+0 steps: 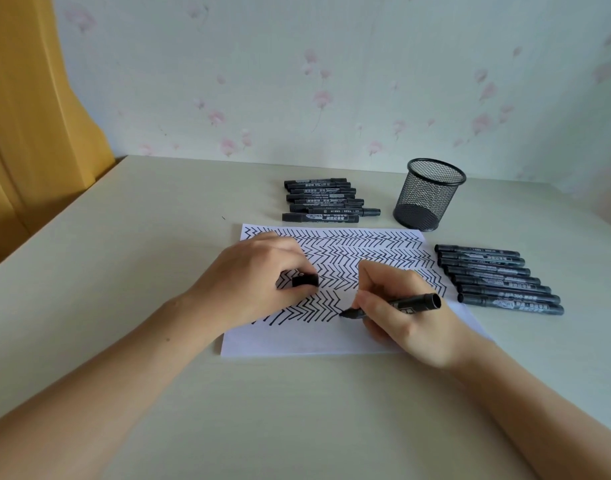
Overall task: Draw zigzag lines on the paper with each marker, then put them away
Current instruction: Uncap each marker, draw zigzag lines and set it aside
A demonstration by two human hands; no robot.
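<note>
A white sheet of paper (297,341) lies on the table, covered with several rows of black zigzag lines. My right hand (401,317) grips an uncapped black marker (415,303), its tip touching the paper at the right end of the lowest zigzag row. My left hand (259,278) rests on the paper and pinches the marker's black cap (304,280). Several capped black markers (323,200) lie in a row behind the paper. A second row of several black markers (498,278) lies to the right of the sheet.
A black mesh pen cup (428,195) stands upright behind the paper's right corner, with nothing visible inside. A floral wall runs along the table's back edge. A yellow curtain (30,116) hangs at the left.
</note>
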